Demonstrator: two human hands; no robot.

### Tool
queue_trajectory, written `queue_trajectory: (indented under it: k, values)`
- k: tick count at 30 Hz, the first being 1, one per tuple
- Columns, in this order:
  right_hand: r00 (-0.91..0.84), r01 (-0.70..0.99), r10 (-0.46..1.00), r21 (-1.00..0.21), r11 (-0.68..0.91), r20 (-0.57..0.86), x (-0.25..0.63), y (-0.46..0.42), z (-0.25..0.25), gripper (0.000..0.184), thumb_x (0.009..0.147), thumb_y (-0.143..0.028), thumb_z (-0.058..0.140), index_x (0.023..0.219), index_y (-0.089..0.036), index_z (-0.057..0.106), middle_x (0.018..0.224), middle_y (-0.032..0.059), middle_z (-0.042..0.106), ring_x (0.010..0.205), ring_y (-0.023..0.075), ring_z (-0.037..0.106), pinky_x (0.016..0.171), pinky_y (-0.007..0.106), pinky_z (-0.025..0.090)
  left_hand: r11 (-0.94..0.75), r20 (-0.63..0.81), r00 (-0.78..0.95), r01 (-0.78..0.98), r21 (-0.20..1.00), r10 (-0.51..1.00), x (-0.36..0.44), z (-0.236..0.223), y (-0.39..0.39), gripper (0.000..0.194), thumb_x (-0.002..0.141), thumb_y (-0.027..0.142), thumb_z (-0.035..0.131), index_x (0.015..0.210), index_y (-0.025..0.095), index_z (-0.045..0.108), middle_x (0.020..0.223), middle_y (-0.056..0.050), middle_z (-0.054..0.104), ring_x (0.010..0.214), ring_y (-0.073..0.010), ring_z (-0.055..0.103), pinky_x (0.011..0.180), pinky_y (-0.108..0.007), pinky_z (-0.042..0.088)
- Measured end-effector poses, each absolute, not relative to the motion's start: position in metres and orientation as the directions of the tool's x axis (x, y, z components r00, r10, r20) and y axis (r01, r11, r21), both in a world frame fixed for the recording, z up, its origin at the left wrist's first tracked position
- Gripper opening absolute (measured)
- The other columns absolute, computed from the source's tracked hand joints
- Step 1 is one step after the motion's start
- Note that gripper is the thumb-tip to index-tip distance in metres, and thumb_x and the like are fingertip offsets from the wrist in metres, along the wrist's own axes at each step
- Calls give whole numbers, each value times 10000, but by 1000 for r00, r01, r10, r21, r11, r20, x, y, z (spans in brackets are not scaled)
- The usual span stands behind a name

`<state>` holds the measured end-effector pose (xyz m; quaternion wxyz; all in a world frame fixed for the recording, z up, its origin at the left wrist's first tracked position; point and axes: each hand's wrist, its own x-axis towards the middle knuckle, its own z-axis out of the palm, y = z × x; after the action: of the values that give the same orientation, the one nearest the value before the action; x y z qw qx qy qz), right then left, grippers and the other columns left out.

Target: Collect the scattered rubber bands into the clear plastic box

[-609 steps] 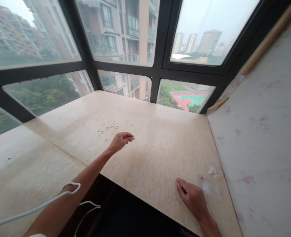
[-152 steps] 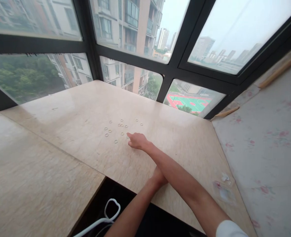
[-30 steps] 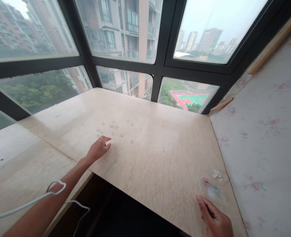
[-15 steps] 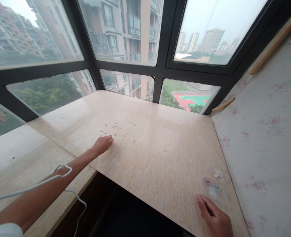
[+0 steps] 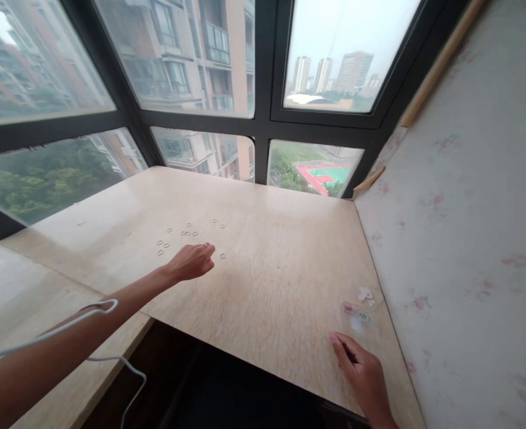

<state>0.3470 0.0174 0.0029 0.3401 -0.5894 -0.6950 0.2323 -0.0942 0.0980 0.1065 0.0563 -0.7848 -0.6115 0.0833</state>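
Several thin metal-looking rings [image 5: 195,234] lie scattered on the pale marble-patterned surface [image 5: 263,286]. My left hand [image 5: 193,262] is over the near side of this group, with its fingers curled down and closed. A small ring shows on one of its fingers. Its fingertips are turned away from view, so I cannot see what they hold, if anything. On the right, near the front edge, my right hand [image 5: 363,372] rests with fingers curled and thumb against the index finger. Whatever may be inside it is hidden. Just beyond it lies a clear plastic bag [image 5: 356,322].
Small white pieces [image 5: 365,294] lie beyond the bag, beside the floral-papered wall [image 5: 441,238]. A white cable [image 5: 66,325] crosses my left forearm and hangs past the surface's front edge. Dark window frames [image 5: 200,121] border the far side.
The view has turned to the right. My left hand has moved rightward over the rings, covering some and uncovering one at its left. My right hand stays by the bag.
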Motion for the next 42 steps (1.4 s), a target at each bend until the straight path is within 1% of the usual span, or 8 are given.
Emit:
queue_trajectory:
  k: [7, 11, 14, 19, 23, 28, 32, 42]
  values:
    - [-71, 638, 978, -745, 194, 195, 339, 16, 16, 352, 914, -439, 462, 860, -203, 718, 761, 46, 731, 646, 179, 675, 601, 236, 508, -548, -9, 559, 816, 183, 829, 37, 103, 129, 96, 782, 125, 444, 775, 176, 525, 727, -34, 607, 604, -153, 548, 556, -264, 356]
    - [-44, 612, 982, -772, 172, 184, 338, 16, 19, 331, 917, -410, 464, 860, -199, 712, 733, 31, 718, 635, 166, 663, 596, 230, 485, -579, 69, 633, 653, 487, 771, 120, 99, 143, 81, 795, 146, 525, 796, 170, 602, 745, -24, 651, 651, -135, 582, 602, -239, 400]
    - [-34, 576, 987, -804, 150, 159, 338, 15, 18, 326, 918, -407, 467, 866, -193, 707, 704, 26, 702, 610, 161, 647, 576, 230, 469, -580, 85, 693, 523, 624, 716, 170, 98, 148, 120, 829, 177, 569, 899, 163, 666, 791, -34, 694, 688, -130, 620, 636, -227, 427]
    - [-44, 530, 990, -837, 135, 132, 340, 16, 18, 315, 918, -397, 472, 884, -186, 703, 713, 27, 696, 599, 154, 637, 559, 228, 454, -640, 80, 770, 461, 615, 632, 219, 96, 150, 150, 846, 155, 576, 938, 175, 694, 807, -35, 727, 750, -153, 654, 669, -238, 425]
    - [-56, 525, 991, -840, 135, 124, 340, 17, 19, 314, 918, -391, 474, 874, -182, 704, 696, 24, 695, 602, 153, 631, 561, 229, 447, -669, 46, 806, 457, 587, 590, 235, 90, 150, 189, 889, 148, 502, 952, 195, 673, 690, -1, 708, 660, -139, 643, 640, -236, 410]
    - [-56, 509, 991, -850, 136, 125, 340, 17, 22, 312, 918, -388, 469, 863, -185, 701, 710, 25, 700, 620, 158, 631, 598, 244, 461, -700, 42, 801, 494, 515, 597, 244, 78, 150, 261, 887, 187, 527, 1136, 225, 596, 866, -27, 737, 727, -168, 664, 625, -247, 414]
    - [-46, 507, 992, -853, 127, 120, 340, 17, 23, 316, 915, -392, 468, 856, -189, 703, 703, 27, 697, 620, 164, 629, 599, 252, 460, -755, 69, 809, 511, 412, 584, 247, 70, 151, 130, 867, 198, 570, 907, 220, 691, 819, -42, 731, 745, -186, 671, 636, -253, 420]
    - [-34, 515, 994, -851, 108, 105, 340, 17, 23, 332, 909, -400, 468, 840, -179, 706, 655, 15, 671, 576, 151, 607, 558, 234, 449, -743, 155, 786, 472, 475, 599, 238, 65, 157, 186, 849, 183, 610, 997, 236, 709, 1125, -43, 682, 902, -200, 666, 684, -267, 453]
